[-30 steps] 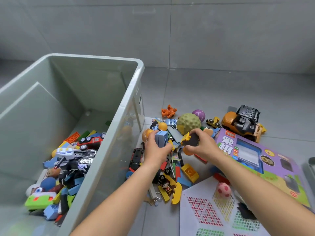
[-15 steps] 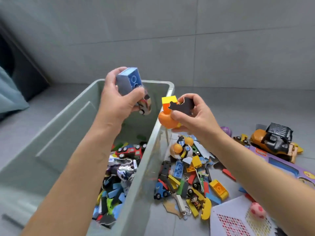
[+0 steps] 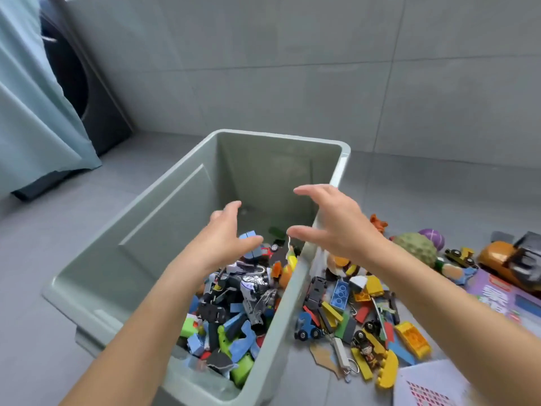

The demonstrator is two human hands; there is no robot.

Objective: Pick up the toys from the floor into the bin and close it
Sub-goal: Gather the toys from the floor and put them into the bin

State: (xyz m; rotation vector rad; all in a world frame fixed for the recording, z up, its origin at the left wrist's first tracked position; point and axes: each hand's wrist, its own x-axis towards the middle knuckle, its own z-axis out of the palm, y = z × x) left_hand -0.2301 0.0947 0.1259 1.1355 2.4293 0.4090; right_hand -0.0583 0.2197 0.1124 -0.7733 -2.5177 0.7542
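a teal curtain (image 3: 32, 112) hung at the far left, with a dark rounded appliance (image 3: 85, 92) behind it on the grey floor (image 3: 73, 224). the pale green bin (image 3: 164, 218) stood open, its near half heaped with toys (image 3: 234, 312): blocks in blue, green and black, and a silvery crumpled piece. the left hand (image 3: 225, 241) hovered above the heap, fingers spread and holding nothing; a blue block (image 3: 251, 244) showed just under its fingertips, and whether it was touching them could not be told. the right hand (image 3: 336, 227) hung over the bin's right rim, also spread wide and empty. an orange and yellow toy (image 3: 288, 265) lay against the inside of the right wall, beneath that hand. outside the bin, along its right wall, loose toys covered the floor: a blue studded brick (image 3: 339, 291), a small blue wheeled car (image 3: 307, 329), a yellow comb-like piece (image 3: 388, 367) and a yellow block (image 3: 412, 338). farther right sat a bumpy green ball (image 3: 418, 252), a purple ball (image 3: 433, 238) just behind it, an orange truck (image 3: 506, 259) and a purple book (image 3: 506, 297) at the right edge. a white sheet with a red grid (image 3: 430, 388) lay at the bottom right corner
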